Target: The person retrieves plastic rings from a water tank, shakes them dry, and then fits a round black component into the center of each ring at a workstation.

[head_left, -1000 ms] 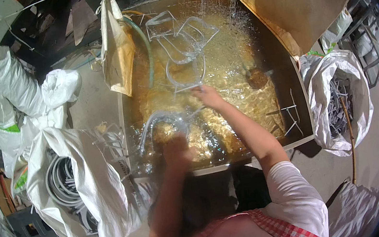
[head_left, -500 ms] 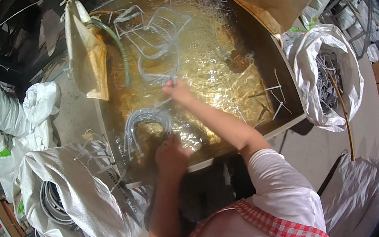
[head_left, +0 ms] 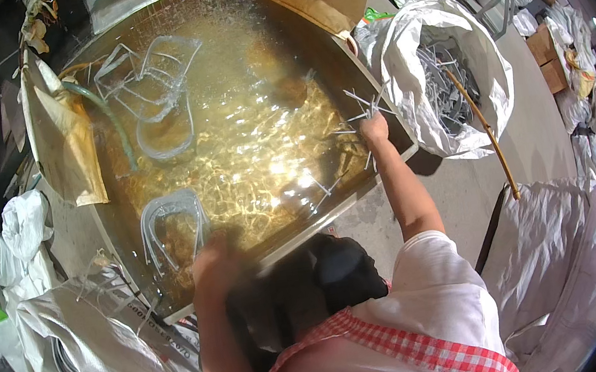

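Observation:
My right hand (head_left: 375, 127) is closed round a small cluster of thin white strips (head_left: 369, 106), at the right wall of a wide tub of shallow water. The strip ends stick out in several directions past my fingers. My left hand (head_left: 218, 264) is smeared by motion at the tub's front left edge, and its fingers cannot be made out. Just beyond it a bundle of clear, U-shaped plastic strips (head_left: 182, 202) lies in the water. Farther back is a loose tangle of clear strips (head_left: 153, 77).
The tub's front rim (head_left: 318, 220) runs close before me. A white sack of grey scraps (head_left: 493, 82) with a stick (head_left: 484, 129) leaning in it stands at right. Another white sack (head_left: 108, 350) holds coiled strips at left. A green hose (head_left: 104, 110) hangs into the tub.
My right hand has moved from the middle of the tub to its right wall and now holds white strips. The view has swung to the right. My left hand remains near the U-shaped bundle.

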`<state>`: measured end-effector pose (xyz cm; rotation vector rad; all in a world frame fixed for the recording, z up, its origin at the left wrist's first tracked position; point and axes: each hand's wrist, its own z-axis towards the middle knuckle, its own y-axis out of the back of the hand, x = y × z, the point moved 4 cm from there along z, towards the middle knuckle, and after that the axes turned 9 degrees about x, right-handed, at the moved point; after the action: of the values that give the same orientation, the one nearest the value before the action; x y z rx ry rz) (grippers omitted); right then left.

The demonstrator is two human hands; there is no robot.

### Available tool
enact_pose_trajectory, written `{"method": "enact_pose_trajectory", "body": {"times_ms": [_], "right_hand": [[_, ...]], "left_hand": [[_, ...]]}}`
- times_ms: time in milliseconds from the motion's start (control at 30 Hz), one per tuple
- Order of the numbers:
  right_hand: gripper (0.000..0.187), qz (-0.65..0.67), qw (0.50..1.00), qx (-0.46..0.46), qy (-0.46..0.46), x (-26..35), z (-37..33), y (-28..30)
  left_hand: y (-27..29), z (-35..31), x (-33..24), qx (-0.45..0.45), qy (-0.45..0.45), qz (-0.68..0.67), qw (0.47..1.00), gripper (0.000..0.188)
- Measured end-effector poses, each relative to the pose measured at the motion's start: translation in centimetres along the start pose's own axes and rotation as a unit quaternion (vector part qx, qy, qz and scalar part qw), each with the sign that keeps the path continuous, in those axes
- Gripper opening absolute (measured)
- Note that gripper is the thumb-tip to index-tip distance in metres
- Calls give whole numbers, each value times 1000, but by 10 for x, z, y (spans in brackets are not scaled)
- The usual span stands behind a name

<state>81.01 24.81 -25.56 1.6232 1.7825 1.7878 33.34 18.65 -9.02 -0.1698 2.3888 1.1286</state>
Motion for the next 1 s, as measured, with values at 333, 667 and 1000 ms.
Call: {"method": "enact_pose_trajectory", "body": {"times_ms": [333, 667, 1000], "right_hand": [[40, -127, 970, 165, -127, -1, 34, -43], [35, -292, 843, 396, 219, 80, -13, -41], [28, -438, 637, 554, 310, -19, -62, -151]], "left_hand": [[-16, 12, 15, 35, 20, -10, 999, 54], [-20, 11, 18, -13, -34, -8, 999, 53], [-28, 18, 6, -42, -129, -3, 991, 47]]}}
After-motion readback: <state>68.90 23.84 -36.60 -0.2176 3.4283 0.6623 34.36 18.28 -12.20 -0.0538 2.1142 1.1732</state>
